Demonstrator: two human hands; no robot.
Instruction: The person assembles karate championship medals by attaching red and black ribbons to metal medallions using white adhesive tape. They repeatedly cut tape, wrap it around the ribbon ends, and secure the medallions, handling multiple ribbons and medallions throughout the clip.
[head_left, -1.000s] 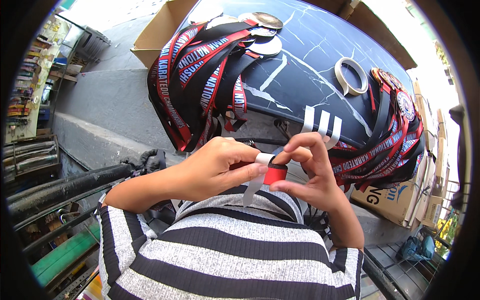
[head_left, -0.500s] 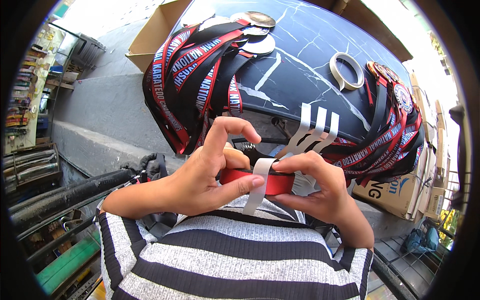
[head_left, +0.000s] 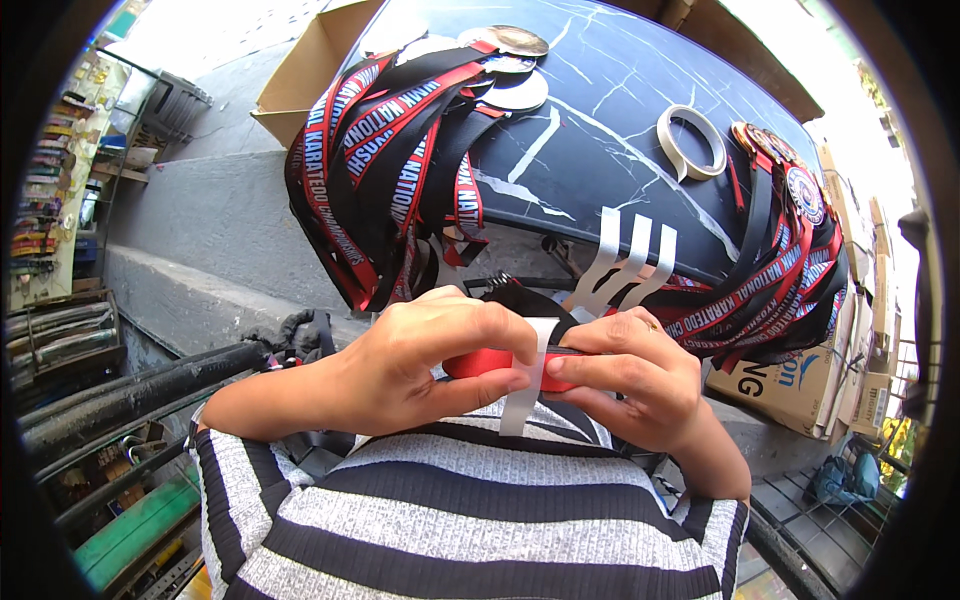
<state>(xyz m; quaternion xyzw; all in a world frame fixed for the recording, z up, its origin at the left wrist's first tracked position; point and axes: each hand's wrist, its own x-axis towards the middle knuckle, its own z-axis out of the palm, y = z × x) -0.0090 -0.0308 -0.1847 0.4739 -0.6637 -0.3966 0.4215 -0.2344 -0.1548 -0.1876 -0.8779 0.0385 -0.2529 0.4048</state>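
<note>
Between my hands is a red and black ribbon, bunched flat, with a strip of whitish tape laid upright across its middle. My left hand pinches the ribbon and the strip, its thumb below and its bent index finger above on the tape. From the other side my right hand grips the ribbon's right end, fingertips close by the strip. The tape's lower end hangs loose in front of my striped shirt. The rest of the ribbon is mostly hidden by my fingers.
Several cut tape strips hang from the near edge of the black marbled table. A tape roll lies on it. Medals with ribbons drape over its left side, more medals over its right. Cardboard boxes stand at right.
My raised left index finger has come down onto the tape strip. My right fingers have shifted lower over the ribbon's end, and the strip stands slightly more upright.
</note>
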